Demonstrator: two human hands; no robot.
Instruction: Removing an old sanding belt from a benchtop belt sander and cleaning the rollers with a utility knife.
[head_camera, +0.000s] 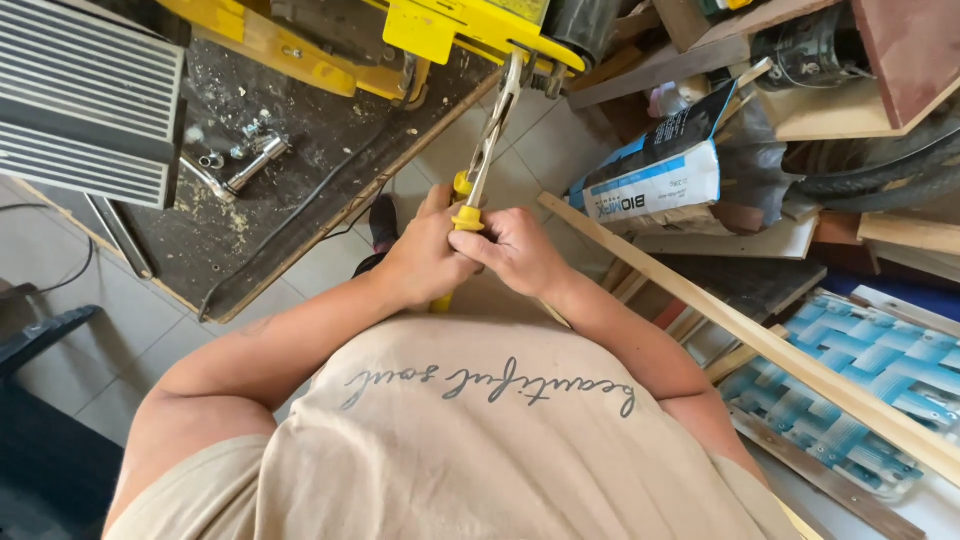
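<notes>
Both hands wrapped tight on the pliers (483, 150): left hand (420, 262) closed around the yellow grips low down, right hand (512, 250) closed just beside it, fingertips pinching the upper grip. Tool runs up and away from my fingers, its jaws on a fitting under the yellow machine (440, 30). Steel, stiff, moderately heavy; the plastic sleeves likely give decent friction. Best hold looks to be far back on the handles for leverage, clear of the pivot.

The pliers' (487, 150) jaws vanish behind the yellow machine (440, 25), itself cut off by the top edge.
</notes>
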